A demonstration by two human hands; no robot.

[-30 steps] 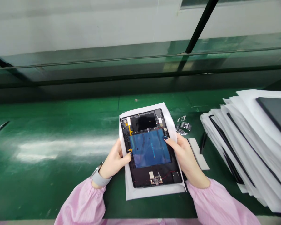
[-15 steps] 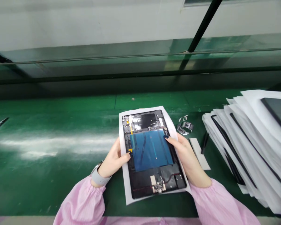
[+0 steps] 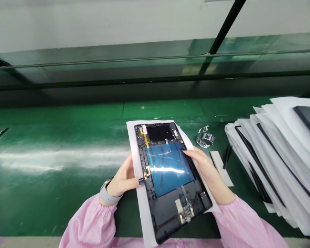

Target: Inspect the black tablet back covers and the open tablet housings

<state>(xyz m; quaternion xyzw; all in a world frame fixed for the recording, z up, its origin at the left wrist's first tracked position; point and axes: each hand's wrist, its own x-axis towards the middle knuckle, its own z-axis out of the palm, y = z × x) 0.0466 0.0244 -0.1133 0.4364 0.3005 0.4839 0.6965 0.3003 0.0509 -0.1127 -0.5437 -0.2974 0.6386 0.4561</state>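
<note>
Both my hands hold an opened tablet's back frame (image 3: 155,213), tilted up off the bench, with a blue-filmed battery (image 3: 169,168) in its middle. A small circuit board (image 3: 184,210) sits at its lower end, and a yellow flex cable (image 3: 146,139) runs near the upper left. My left hand (image 3: 125,179) grips the left edge, with a grey-banded watch (image 3: 107,194) on the wrist. My right hand (image 3: 205,165) has its fingers on the right edge. A white paper sheet (image 3: 141,206) lies partly beneath the frame.
A stack of white-wrapped dark panels (image 3: 268,155) rises at the right. Between it and the frame lie a crumpled metal piece (image 3: 205,139), a white strip (image 3: 220,168) and a black strip (image 3: 227,156). A glass partition (image 3: 144,65) runs behind the green bench (image 3: 54,117).
The tablet frame has turned in my hands, its lower end swinging right and down, and it now tilts more. A bright glare crosses the blue film.
</note>
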